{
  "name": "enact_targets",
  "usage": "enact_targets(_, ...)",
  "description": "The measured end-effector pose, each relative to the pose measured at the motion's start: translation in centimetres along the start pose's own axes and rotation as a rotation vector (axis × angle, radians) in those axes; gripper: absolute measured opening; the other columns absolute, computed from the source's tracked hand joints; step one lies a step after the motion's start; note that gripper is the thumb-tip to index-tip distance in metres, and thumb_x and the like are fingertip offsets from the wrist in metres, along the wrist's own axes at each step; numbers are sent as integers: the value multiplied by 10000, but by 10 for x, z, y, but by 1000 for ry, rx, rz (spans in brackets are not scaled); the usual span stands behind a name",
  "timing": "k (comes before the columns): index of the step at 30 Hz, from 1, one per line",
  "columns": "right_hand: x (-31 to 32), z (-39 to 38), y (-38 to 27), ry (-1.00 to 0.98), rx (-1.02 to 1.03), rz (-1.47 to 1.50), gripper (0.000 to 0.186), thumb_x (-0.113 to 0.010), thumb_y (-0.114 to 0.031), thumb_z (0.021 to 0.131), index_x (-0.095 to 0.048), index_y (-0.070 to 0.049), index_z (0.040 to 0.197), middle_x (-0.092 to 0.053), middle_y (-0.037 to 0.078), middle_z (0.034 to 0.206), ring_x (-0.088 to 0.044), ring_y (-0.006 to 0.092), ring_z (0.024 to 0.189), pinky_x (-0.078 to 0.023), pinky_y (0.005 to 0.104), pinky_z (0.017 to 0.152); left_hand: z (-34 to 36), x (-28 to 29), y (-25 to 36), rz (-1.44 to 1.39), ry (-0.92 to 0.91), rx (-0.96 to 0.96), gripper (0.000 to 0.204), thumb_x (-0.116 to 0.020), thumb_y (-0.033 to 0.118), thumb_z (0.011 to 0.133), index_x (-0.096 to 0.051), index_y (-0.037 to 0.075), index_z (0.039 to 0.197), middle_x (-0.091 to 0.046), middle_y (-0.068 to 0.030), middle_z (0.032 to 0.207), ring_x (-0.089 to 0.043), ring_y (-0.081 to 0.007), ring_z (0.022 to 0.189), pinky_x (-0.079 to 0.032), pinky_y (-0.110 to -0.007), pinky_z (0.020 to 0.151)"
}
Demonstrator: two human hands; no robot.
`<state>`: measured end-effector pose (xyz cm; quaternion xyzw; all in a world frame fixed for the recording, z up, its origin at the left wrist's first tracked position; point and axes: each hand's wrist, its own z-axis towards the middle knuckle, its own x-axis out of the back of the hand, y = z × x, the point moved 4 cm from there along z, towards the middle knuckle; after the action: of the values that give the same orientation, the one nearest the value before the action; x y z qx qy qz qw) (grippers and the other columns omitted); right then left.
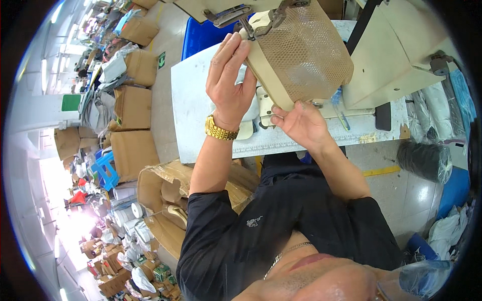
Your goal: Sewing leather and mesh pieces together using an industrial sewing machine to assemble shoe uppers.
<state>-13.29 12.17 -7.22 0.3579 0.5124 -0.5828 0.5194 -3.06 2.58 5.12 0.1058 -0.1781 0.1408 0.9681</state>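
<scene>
A beige mesh piece (306,50) with a smooth beige band (271,75) along its edge stands curved under the sewing machine's needle area (251,32). My left hand (230,83), with a gold watch on the wrist, rests its stretched fingers against the band's left side, fingertips close to the presser foot. The band's near end is pinched by my right hand (304,125), thumb on top. The piece bulges to the right, between the needle and the machine's body (396,55).
The white worktable (193,100) carries a dark phone (383,116) and a blue-handled tool (341,113) at right. Behind it stands a blue bin (201,37). An open cardboard box (160,220) is left of my lap. Wrapped rolls (427,160) lie right; cartons (133,108) line the far left.
</scene>
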Motion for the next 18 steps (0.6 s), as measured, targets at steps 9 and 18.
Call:
enact_targets(9, -9, 4, 24, -43, -5, 65, 358, -603, -275, 947, -567, -149, 1280, -605, 40, 1273, -555, 248, 1161, -442, 401, 944, -5, 2, -5, -7, 17, -44, 356, -689, -45, 753, -694, 25, 1102, -669, -141, 1175, -619, -318, 1145, -523, -386, 943)
enact_targets(18, 46, -78, -46, 305, 141, -502, 539, -554, -421, 965, -474, -65, 1362, -437, 130, 1453, -461, 289, 1306, -403, 458, 1037, -3, 2, -6, -46, 22, -52, 298, -712, 24, 785, -695, 19, 1082, -668, -149, 1177, -626, -310, 1135, -503, -398, 971)
